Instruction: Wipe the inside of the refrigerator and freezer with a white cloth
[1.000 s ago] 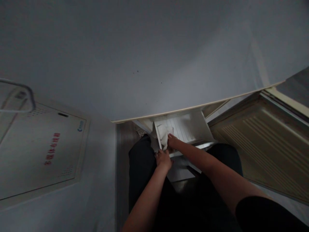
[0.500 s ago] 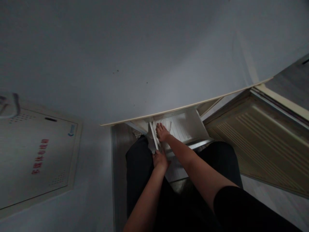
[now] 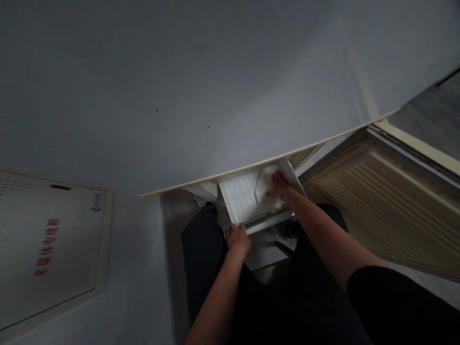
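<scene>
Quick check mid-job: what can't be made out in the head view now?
All in the head view:
White cloth: partly hidden under the right hand.
Left hand: its own back hides its palm; grip on the drawer unclear.
Drawer's far end: hidden by the white surface.
Lettered wall panel: cut off by the left edge.
Dark specks: too small to identify.

One left hand (image 3: 238, 238) and one right hand (image 3: 279, 185), so yeah, two bare hands, plus just one white drawer (image 3: 237, 194), one white cloth (image 3: 264, 184), one ribbed door (image 3: 388, 206), one wall panel (image 3: 77, 225) and two dark trouser legs (image 3: 203, 244) lol.
</scene>
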A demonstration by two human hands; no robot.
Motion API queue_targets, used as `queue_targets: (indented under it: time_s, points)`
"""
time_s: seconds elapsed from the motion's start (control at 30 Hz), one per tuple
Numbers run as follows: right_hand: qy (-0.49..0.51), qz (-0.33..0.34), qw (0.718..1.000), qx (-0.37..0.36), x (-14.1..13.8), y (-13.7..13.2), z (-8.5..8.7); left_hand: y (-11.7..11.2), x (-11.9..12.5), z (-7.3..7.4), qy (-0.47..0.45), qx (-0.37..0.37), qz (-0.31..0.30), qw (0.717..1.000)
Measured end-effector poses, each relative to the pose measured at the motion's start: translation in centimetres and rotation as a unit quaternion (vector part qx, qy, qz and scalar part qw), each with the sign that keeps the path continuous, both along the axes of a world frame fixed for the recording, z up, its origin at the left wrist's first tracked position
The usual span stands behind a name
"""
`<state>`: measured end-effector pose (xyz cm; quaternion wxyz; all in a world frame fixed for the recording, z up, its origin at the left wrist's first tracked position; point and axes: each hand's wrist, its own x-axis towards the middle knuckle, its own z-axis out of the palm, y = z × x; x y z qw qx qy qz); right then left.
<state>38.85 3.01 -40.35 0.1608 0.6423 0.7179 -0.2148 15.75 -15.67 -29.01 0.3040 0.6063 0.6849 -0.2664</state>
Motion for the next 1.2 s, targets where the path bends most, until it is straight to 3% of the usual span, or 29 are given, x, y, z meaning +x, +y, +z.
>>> queue_targets:
  time_s: [0.13,0.33,0.43,0.53,0.63,0.8,0.9,1.0,1.2]
  points:
    - [-0.010,0.010,0.998,-0.056,-4.8,-3.4,-0.2,0.2,0.2,0.2,0.007,-0.005,0.001,1.000]
    - [0.046,0.256,0.963,-0.065,-14.3,-7.0,-0.8,0.3,0.5,0.3,0.020,-0.007,0.006,1.000]
    - [0.074,0.324,0.942,-0.042,-16.0,-8.5,-1.2,0.4,0.6,0.4,0.022,-0.009,0.008,1.000]
    - [0.090,0.348,0.933,-0.018,-14.1,-9.0,-1.2,0.4,0.5,0.4,0.018,-0.004,0.007,1.000]
    - [0.075,0.342,0.937,-0.014,-9.1,-7.9,-0.6,0.1,0.3,0.3,0.009,0.008,0.005,1.000]
    - [0.033,0.181,0.982,-0.049,1.2,-4.3,1.2,-0.1,0.0,0.3,-0.006,0.009,0.004,1.000]
    - [0.017,0.125,0.991,-0.038,4.8,-2.8,1.9,0.0,0.1,0.3,-0.012,0.010,0.003,1.000]
    - [0.018,0.094,0.995,-0.001,5.0,-1.6,1.9,0.0,0.2,0.0,-0.015,0.016,0.005,1.000]
    - [0.036,0.046,0.995,0.081,2.1,3.5,2.1,-0.1,0.3,-0.2,-0.004,0.020,0.010,1.000]
